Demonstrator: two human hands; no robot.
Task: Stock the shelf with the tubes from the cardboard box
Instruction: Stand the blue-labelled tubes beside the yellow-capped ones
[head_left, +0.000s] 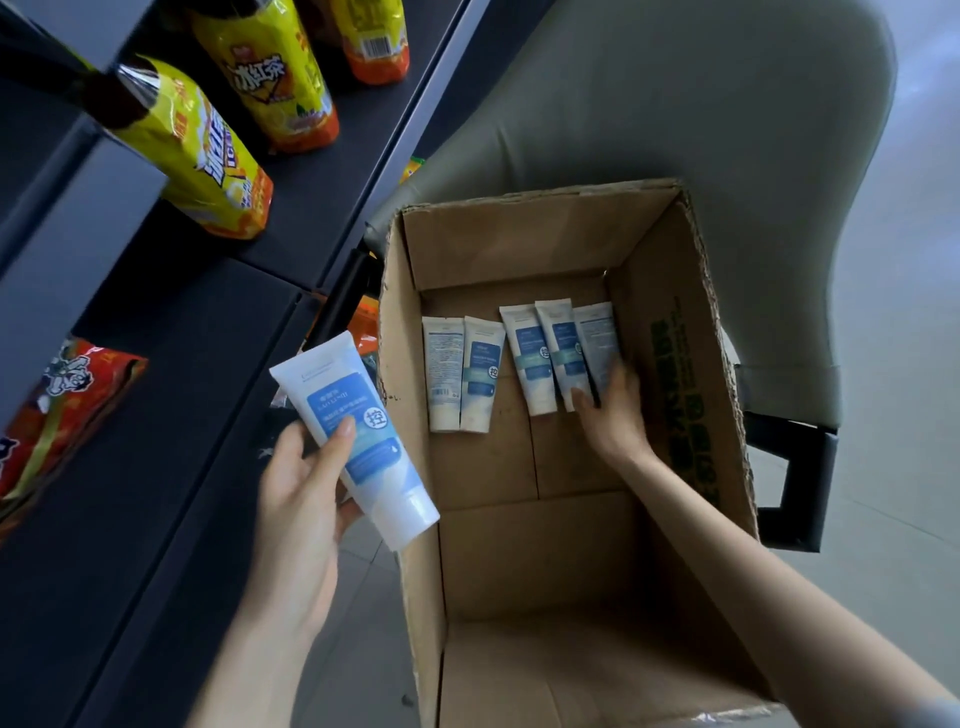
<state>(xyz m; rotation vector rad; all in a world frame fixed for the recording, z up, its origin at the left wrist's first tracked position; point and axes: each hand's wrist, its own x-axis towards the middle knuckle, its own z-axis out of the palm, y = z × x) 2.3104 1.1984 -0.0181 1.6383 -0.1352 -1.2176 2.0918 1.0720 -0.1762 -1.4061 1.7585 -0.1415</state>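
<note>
At 7 o'clock of the view the left grip (301, 483), a bare hand, grasps one held tube (358, 441), thumb across its blue label, cap end pointing to 5 o'clock, just outside the 9 o'clock wall of the cardboard box (675, 364). Right grip (613, 410) reaches inside the box, fingers and thumb on the lower end of the rightmost tube (597, 338); cannot tell if it has clenched on it or only touches. Progress: five tubes (483, 374) lie flat in a loose row at the 12 o'clock end of the box floor, caps toward 6 o'clock, two of them back side up. None shows on the shelf (182, 364) at 9 to 11 o'clock, so as far as this view goes all six are left to place; the held one looks next to go. Materials: tubes are smooth white soft plastic, flat crimped tail, round cap, glossy blue label, likely easy to squeeze. Box is brown corrugated card, ragged torn rim, creased floor flaps, green print on the 3 o'clock wall. Shelf is dark matte board with metal edge. Yellow drink bottles (208, 156) in shiny wrap stand at 11 o'clock, crinkly red snack bag (57, 405) at 9 o'clock. Grey padded chair (675, 104) carries the box.
</note>
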